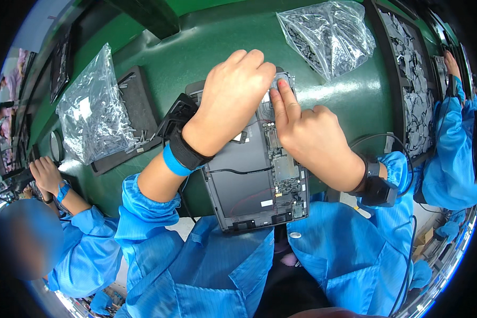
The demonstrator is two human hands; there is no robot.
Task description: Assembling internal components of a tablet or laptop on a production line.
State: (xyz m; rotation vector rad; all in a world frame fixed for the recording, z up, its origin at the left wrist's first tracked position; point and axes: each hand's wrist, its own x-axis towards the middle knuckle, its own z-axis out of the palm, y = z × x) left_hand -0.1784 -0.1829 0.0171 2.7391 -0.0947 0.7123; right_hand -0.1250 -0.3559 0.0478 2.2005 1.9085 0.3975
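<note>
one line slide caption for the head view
Left hand and right hand over the far end of an opened electronic device at a green table, plastic bags nearby.

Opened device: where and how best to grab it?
Likely grip the device by its near rim, coming from the person's side: it's a flat slab, that end appears to overhang the table, and left hand and right hand are over its far half. Avoid the exposed circuit board.

Pinstriped blue smock [201,265], black wrist straps [188,151]
</note>
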